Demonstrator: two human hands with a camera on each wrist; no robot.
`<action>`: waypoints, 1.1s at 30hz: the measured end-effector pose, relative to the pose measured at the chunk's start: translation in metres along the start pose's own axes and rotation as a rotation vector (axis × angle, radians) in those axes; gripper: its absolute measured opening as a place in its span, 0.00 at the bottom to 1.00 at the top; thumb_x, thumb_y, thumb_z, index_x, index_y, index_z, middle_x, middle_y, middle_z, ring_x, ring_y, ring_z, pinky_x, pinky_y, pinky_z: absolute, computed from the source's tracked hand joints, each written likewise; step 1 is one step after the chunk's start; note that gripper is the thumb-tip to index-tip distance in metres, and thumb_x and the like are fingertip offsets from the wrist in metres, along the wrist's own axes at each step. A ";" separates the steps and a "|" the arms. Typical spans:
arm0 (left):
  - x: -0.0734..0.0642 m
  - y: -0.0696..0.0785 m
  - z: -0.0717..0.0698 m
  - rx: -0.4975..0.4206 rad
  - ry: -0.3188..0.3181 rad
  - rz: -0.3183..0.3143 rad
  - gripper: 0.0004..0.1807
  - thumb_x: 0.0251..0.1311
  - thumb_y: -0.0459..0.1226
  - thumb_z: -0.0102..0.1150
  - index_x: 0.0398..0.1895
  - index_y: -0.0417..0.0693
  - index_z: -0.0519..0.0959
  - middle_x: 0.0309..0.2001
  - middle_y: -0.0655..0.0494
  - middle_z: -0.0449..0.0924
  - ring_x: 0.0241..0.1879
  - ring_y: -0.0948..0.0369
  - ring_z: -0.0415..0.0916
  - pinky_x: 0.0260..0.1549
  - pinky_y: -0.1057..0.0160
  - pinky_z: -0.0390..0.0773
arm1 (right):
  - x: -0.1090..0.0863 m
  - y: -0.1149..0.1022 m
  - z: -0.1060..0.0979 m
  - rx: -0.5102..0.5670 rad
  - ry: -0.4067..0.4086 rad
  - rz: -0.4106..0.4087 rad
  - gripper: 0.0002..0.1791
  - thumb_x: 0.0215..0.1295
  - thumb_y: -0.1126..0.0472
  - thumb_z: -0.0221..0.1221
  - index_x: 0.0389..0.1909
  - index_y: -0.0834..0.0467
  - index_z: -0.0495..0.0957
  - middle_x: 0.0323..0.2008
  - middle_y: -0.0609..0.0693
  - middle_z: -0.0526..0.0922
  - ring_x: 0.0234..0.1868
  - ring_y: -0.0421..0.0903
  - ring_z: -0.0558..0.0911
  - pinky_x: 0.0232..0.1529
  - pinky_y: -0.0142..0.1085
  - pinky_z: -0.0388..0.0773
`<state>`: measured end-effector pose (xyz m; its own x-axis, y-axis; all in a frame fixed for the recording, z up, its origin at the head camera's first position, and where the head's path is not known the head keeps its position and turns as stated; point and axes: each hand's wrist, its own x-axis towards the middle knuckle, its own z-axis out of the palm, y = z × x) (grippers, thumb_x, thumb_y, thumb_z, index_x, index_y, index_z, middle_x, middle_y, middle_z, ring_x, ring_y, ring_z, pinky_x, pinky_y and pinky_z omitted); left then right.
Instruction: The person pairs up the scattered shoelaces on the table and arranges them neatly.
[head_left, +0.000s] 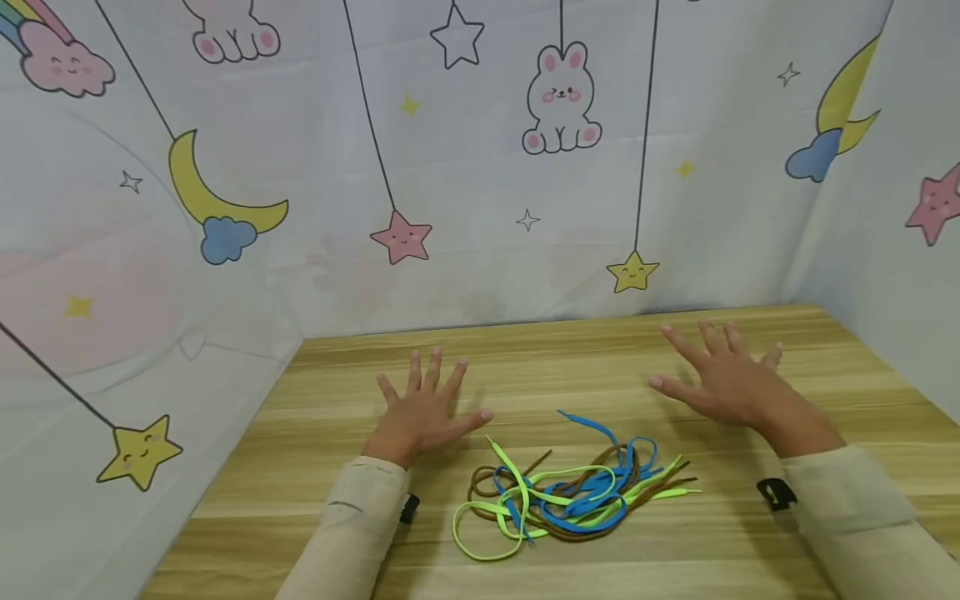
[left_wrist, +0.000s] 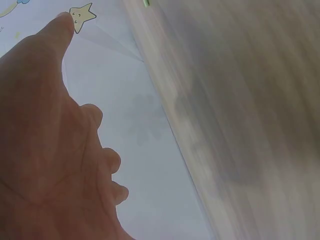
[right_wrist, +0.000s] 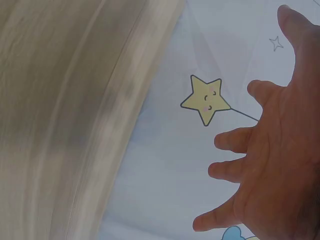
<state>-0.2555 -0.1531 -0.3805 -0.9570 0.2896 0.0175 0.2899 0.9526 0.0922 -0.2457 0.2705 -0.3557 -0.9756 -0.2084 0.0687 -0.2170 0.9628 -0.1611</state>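
Note:
A loose tangle of flat shoelaces lies on the wooden table in the head view: a lime-green lace [head_left: 491, 557], a blue lace [head_left: 592, 423] and a brown lace [head_left: 577, 537], looped over one another. Beyond the pile to the left, the left hand [head_left: 422, 419] is spread, palm down, holding nothing. The right hand [head_left: 731, 387] has its fingers splayed above the table, to the right of and beyond the laces, and is empty too. Both palms show in the wrist views, the left hand [left_wrist: 55, 145] and the right hand [right_wrist: 280, 150], with fingers extended.
The wood-grain table [head_left: 300, 467] reaches back to a white curtain [head_left: 465, 167] printed with stars, moons and a bunny. More curtain hangs at both sides. A small black clip-like piece [head_left: 776, 493] sits by the right sleeve, another [head_left: 408, 507] by the left.

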 end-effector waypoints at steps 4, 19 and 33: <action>0.002 0.005 -0.001 -0.007 0.008 0.018 0.52 0.60 0.76 0.39 0.81 0.61 0.49 0.80 0.43 0.33 0.77 0.38 0.27 0.56 0.18 0.29 | -0.002 -0.001 0.000 -0.002 0.007 -0.001 0.50 0.67 0.23 0.43 0.81 0.44 0.43 0.74 0.75 0.45 0.72 0.79 0.41 0.48 0.86 0.30; 0.008 0.027 -0.002 0.032 0.003 0.022 0.51 0.60 0.76 0.39 0.82 0.64 0.46 0.80 0.47 0.30 0.77 0.40 0.25 0.58 0.19 0.30 | -0.007 -0.007 0.005 0.014 0.018 -0.017 0.49 0.67 0.23 0.42 0.81 0.48 0.47 0.75 0.74 0.44 0.73 0.78 0.41 0.49 0.85 0.29; 0.006 0.031 -0.004 0.047 0.028 0.076 0.48 0.62 0.75 0.38 0.80 0.61 0.53 0.80 0.45 0.40 0.78 0.42 0.35 0.58 0.18 0.39 | -0.007 -0.020 0.007 0.017 0.037 -0.054 0.49 0.67 0.23 0.42 0.80 0.47 0.49 0.75 0.72 0.46 0.74 0.76 0.42 0.52 0.84 0.30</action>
<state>-0.2527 -0.1221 -0.3738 -0.9320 0.3588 0.0508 0.3610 0.9316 0.0432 -0.2346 0.2510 -0.3602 -0.9608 -0.2530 0.1138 -0.2699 0.9472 -0.1732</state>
